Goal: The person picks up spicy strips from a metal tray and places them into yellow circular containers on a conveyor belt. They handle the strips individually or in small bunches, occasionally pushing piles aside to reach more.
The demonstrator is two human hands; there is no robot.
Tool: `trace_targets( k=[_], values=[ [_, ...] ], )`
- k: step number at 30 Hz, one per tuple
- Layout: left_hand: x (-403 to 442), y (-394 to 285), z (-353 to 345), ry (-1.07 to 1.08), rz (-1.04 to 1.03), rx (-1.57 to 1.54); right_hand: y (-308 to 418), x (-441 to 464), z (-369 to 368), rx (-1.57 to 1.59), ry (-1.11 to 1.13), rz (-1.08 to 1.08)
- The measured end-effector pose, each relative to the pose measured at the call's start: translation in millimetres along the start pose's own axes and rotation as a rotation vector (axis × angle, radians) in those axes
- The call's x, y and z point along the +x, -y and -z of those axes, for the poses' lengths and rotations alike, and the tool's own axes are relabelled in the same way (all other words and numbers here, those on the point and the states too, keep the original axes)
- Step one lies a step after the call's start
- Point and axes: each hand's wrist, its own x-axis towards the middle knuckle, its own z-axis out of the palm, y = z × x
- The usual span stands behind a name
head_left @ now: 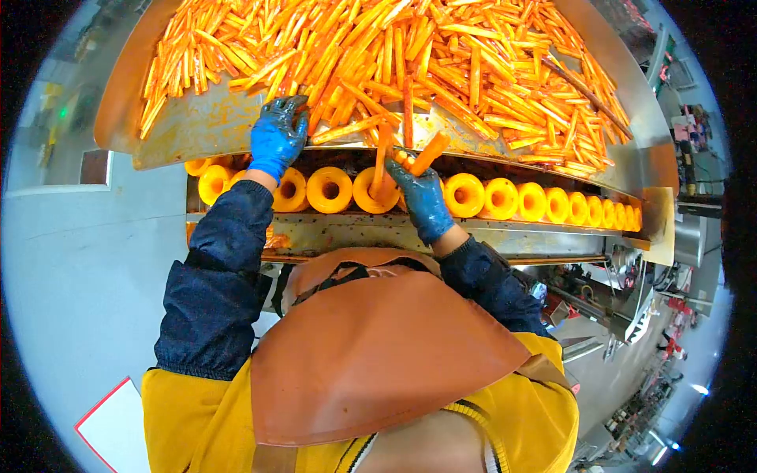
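A heap of glossy orange food sticks (378, 55) lies in a metal tray (197, 118). Below the tray's near edge runs a row of orange ring-shaped cups with flared mouths and dark centre holes, one of them a cup (330, 190) between my hands. My left hand (277, 138), in a blue glove with dark-stained fingertips, is at the tray's edge beside the heap, fingers bent but apart. My right hand (422, 197), in a stained blue glove, is closed on several sticks (430, 154). Another stick (384, 162) stands upright at one cup's mouth, left of that hand.
A long dark-stained rod (587, 94) lies across the heap on the right. A metal ledge (489, 236) runs below the cups, close to my brown apron (378, 355). A white board with a red border (118, 430) is at lower left, and machinery (607, 299) stands at right.
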Motion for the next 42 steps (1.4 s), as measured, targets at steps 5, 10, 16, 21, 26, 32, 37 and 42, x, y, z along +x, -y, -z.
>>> trace_targets(
  k=[5, 10, 16, 21, 26, 32, 37, 42],
  values=[
    [1, 1, -2, 0.022, 0.020, 0.023, 14, -3, 1, 0.001, -0.031, 0.207],
    [0, 0, 0, 0.012, 0.007, 0.028, -2, 1, -13, -0.229, 0.038, 0.230],
    [-3, 2, -2, 0.003, 0.008, 0.020, 25, -7, 4, -0.009, -0.026, 0.356],
    [-1, 2, -4, -0.028, -0.020, -0.008, 3, -11, 34, -0.099, 0.002, 0.170],
    [-1, 1, -1, 0.023, 0.013, 0.021, -19, -14, 73, -0.343, -0.169, 0.235],
    [-5, -26, 5, -0.184, -0.067, -0.343, 23, -20, 77, -0.594, -0.105, 0.191],
    [-40, -131, -18, 0.457, -0.803, -0.287, 17, -22, 92, -0.163, -0.322, 0.164],
    [-47, -155, -57, 0.588, -0.900, -0.320, 43, -32, 88, -0.142, -0.419, 0.267]
  ],
)
